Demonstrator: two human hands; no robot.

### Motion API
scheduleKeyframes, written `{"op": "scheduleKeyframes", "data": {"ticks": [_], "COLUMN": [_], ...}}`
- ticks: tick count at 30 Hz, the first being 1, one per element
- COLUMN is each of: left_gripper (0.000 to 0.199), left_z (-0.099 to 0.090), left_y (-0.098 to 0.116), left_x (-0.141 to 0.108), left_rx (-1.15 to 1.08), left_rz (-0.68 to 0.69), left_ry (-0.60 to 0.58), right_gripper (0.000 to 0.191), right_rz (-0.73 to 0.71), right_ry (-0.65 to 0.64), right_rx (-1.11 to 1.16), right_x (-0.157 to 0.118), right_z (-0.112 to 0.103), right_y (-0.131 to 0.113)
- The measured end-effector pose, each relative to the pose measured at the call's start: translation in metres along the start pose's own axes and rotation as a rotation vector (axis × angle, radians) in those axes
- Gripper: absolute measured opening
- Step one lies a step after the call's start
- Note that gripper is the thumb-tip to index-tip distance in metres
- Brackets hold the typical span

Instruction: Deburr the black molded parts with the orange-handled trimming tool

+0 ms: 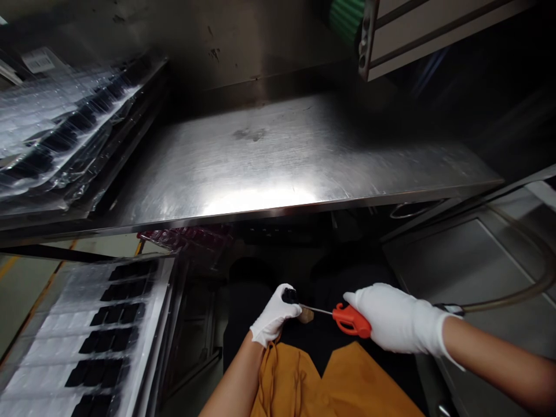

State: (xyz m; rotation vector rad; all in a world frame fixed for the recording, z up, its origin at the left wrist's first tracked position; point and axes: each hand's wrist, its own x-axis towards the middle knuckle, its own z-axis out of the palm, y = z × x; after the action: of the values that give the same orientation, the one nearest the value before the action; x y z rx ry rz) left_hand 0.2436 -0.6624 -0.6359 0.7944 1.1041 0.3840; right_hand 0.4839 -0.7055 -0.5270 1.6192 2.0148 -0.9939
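My right hand [393,318], in a white glove, is closed around a red air blow gun [353,320] with a thin metal nozzle. The nozzle points left, towards my left hand [277,315], also gloved in white. Its fingers are closed on a small black part [289,295], whose exact kind I cannot make out. A small brownish piece [306,314] shows just below the nozzle tip; I cannot tell whether it is held. Both hands are over my lap, below the front edge of the metal table [243,168].
Clear plastic trays [73,133] with black parts are stacked on the table's left. Another tray stack [99,330] stands lower left. A hose [516,298] runs at the right beside a grey panel [478,260]. A metal-framed unit [417,40] is at the upper right.
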Motion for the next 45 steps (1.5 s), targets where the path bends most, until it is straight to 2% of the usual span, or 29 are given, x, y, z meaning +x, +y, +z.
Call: {"op": "scheduleKeyframes", "data": {"ticks": [4,9,12,15,20,23,33,37,41,45], "left_gripper": [0.032,0.029,0.029,0.039,0.042,0.043,0.038,0.034,0.025,0.017], "left_z": [0.002,0.008,0.008,0.006,0.002,0.0,-0.001,-0.003,-0.008,-0.011], "left_y": [0.001,0.0,-0.004,-0.008,-0.006,-0.005,-0.006,-0.001,0.0,-0.002], "left_x": [-0.001,-0.001,0.002,0.006,0.007,0.006,0.004,0.003,0.005,0.007], "left_rx": [0.085,0.094,-0.01,-0.11,-0.228,-0.315,-0.263,-0.367,-0.569,-0.621], "left_rz": [0.028,0.06,0.064,0.053,0.031,0.027,0.046,-0.029,-0.089,-0.103], "left_ry": [-0.018,0.106,0.127,0.115,0.061,0.029,-0.039,-0.007,0.083,0.071], "right_gripper": [0.036,0.035,0.036,0.03,0.029,0.033,0.024,0.025,0.026,0.029], "right_rz": [-0.007,-0.001,-0.001,-0.01,0.001,-0.004,0.03,0.005,0.002,-0.003], "right_ry": [0.001,0.04,0.041,0.017,0.072,0.043,0.006,0.021,0.023,0.017], "right_rx": [-0.009,0.002,0.003,0.011,0.019,0.015,0.025,0.031,0.012,0.001], "right_x": [0.001,0.001,0.0,-0.001,-0.004,-0.005,-0.003,-0.004,-0.005,-0.002], "right_z": [0.0,0.003,0.002,0.0,-0.002,-0.003,-0.007,-0.003,0.0,-0.001], "right_y": [-0.001,0.005,0.005,0.002,0.004,0.005,0.006,0.007,0.002,-0.002]}}
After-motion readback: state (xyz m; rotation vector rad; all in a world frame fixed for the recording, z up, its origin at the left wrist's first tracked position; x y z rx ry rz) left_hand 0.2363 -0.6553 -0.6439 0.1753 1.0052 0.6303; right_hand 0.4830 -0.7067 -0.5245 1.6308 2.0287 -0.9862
